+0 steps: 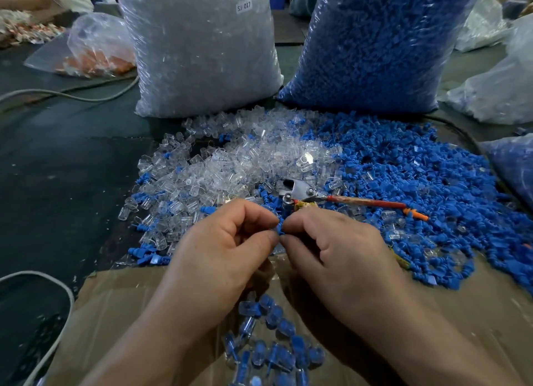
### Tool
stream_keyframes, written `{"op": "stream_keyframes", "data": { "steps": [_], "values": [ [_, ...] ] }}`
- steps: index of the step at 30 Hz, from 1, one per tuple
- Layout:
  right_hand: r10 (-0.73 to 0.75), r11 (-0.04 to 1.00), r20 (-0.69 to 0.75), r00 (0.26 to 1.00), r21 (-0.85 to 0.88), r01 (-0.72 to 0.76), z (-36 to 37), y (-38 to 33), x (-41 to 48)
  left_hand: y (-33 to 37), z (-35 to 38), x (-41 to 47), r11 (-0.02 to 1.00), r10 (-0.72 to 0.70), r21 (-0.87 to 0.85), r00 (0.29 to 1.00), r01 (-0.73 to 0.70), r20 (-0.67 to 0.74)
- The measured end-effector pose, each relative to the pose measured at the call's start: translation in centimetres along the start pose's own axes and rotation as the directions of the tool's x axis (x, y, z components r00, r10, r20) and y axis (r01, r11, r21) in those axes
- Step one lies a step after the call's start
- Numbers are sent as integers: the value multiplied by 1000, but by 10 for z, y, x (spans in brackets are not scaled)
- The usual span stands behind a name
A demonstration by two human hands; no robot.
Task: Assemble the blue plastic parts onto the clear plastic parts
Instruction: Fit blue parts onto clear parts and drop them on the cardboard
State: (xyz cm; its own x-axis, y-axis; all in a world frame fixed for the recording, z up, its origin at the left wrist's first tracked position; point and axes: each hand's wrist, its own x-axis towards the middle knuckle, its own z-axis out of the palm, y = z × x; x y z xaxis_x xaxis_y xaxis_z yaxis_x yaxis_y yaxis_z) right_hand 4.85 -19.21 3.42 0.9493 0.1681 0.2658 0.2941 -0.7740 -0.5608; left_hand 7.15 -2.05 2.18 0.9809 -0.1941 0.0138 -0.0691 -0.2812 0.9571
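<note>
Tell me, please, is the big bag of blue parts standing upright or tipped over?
Upright: the bag of blue parts stands on its base behind the loose blue pile.
</note>
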Motion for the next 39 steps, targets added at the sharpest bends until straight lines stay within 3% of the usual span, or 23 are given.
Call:
{"op": "stream_keyframes", "data": {
  "steps": [5,10,13,16,20,27,32,39],
  "values": [
    [-170,986,-84,982,-13,169,1,-2,-4,3,-4,-1,951,-119,-278,991,133,65],
    [-236,967,-72,969,-113,227,0,2,-2,-1,-5,0,982,-84,-166,995,92,56],
    [-65,951,-41,997,-304,50,-8,13,2,-4,-5,1,986,-87,-143,996,83,-17],
    [218,838,31,976,-518,-171,-18,30,6,-3,-9,1,977,-104,-191,994,96,-32],
    [299,770,74,951,-608,-194,-20,41,9,-2,-9,2,962,-129,-247,991,120,-19],
    [240,796,-7,971,-571,-201,-25,41,16,-4,-9,4,972,-124,-212,989,104,-83],
    [118,928,-116,986,-341,-151,-32,27,9,-3,-11,7,983,-94,-171,983,66,-160],
    [40,949,142,989,-314,7,-34,18,3,1,-11,8,990,-36,-140,984,12,-176]
  ]
}}
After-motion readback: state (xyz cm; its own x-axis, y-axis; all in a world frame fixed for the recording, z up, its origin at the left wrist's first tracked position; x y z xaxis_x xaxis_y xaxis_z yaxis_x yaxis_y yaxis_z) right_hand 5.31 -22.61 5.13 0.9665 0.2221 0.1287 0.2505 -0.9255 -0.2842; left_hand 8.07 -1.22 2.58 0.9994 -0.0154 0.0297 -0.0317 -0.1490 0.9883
